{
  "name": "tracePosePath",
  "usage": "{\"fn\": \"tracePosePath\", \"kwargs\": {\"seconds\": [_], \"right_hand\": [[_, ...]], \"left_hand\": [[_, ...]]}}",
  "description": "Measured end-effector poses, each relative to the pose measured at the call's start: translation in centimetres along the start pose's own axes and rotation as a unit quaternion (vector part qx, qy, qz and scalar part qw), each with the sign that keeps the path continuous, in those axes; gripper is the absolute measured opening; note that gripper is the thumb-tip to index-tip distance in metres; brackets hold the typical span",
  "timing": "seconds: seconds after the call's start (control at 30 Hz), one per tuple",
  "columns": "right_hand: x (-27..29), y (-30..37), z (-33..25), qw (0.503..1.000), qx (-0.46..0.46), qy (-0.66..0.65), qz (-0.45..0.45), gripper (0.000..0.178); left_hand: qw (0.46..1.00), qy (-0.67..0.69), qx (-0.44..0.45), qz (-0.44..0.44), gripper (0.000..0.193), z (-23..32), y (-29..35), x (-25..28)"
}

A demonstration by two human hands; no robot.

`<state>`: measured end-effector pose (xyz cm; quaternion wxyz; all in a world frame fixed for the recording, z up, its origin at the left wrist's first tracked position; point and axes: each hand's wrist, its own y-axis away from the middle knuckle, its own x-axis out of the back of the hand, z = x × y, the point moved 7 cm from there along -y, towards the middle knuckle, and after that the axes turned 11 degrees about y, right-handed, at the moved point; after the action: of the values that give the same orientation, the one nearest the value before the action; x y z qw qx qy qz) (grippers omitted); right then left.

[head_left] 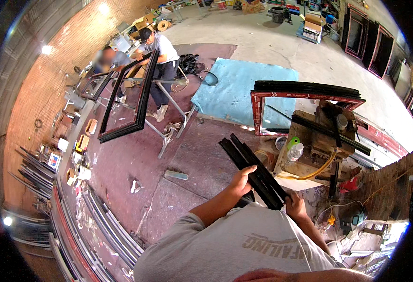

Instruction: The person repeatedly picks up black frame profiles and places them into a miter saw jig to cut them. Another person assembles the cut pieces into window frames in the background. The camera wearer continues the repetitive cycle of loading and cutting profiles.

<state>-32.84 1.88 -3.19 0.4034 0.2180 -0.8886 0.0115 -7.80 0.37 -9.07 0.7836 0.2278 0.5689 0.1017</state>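
Observation:
Two dark frame profiles (254,170), long black bars lying side by side, are held slantwise in front of my body. My left hand (242,180) is closed round them at their left side, thumb on top. Near their lower end, my right hand (295,205) grips the right edge; its fingers are partly hidden behind the bars. To the right of the bars stands a wooden workbench (285,160) with a clear plastic bottle (295,152), a green roll (293,143) and a machine (329,128) on it.
Stacked dark-red and black window frames (258,110) stand behind the bench. A yellow hose (309,176) loops off its front. A blue sheet (244,89) covers floor ahead. At left, two people work by a large black frame (143,101) on metal stands. Long profiles (103,218) lie at lower left.

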Motion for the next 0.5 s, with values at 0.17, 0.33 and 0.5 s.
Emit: {"fn": "tracePosePath", "kwargs": {"seconds": [0.17, 0.33, 0.5], "right_hand": [[-1.3, 2.5, 4.9, 0.990, -0.056, -0.126, -0.017, 0.020], [-0.2, 6.4, 9.7, 0.997, -0.068, 0.003, -0.032, 0.016], [-5.2, 14.2, 22.0, 0.963, -0.246, -0.105, -0.028, 0.011]], "left_hand": [[1.000, -0.017, -0.017, 0.003, 0.031, 1.2, 1.1, -2.8], [0.996, -0.011, -0.091, 0.002, 0.025, 5.5, 0.1, -1.3], [0.990, -0.056, -0.121, 0.043, 0.017, 8.4, 0.0, -2.5]]}}
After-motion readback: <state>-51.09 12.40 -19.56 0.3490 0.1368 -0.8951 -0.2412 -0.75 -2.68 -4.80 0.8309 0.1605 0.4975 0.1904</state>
